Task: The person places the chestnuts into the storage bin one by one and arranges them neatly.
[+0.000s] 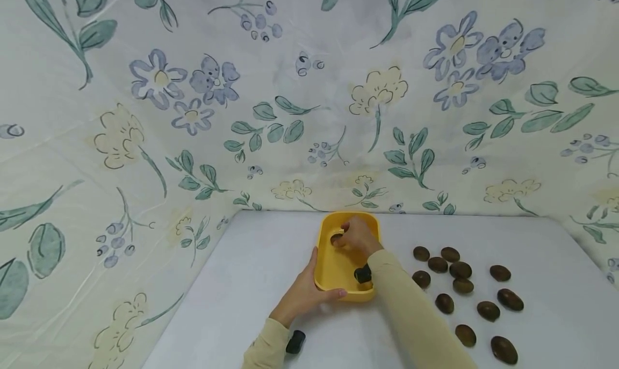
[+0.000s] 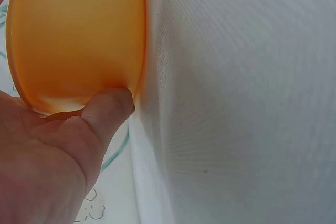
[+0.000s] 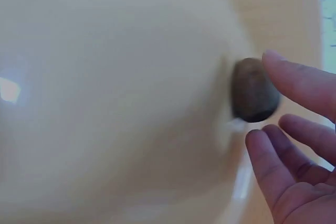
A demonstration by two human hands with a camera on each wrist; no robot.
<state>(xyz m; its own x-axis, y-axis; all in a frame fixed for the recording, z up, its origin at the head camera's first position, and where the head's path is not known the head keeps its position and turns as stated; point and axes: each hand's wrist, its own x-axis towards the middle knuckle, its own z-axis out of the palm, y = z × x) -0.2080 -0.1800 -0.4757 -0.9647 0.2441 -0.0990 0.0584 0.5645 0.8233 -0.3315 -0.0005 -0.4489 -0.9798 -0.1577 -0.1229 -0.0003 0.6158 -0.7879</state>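
Two sleeves [image 1: 418, 315] crossed bottom centre. Left hand [image 1: 307, 291] clamped one tray [image 1: 333, 267]; right hand [image 1: 360, 236] held fingers apart at one brown oval [image 3: 254, 91] inside; twelve more ovals [image 1: 460, 270] lay lower right.

The head view looks forward and down over the bench [image 1: 251, 283], farthest back, taking in the whole tray [image 1: 335, 272] and the flowered curtain [image 1: 290, 63] beyond. The left wrist view, low and turned sideways, closely faces the tray's outer wall past the left hand [image 1: 306, 291]; the right wrist view looks closely inside it, sharing with the head view the nut [image 3: 254, 90] beside the right hand [image 1: 359, 234].
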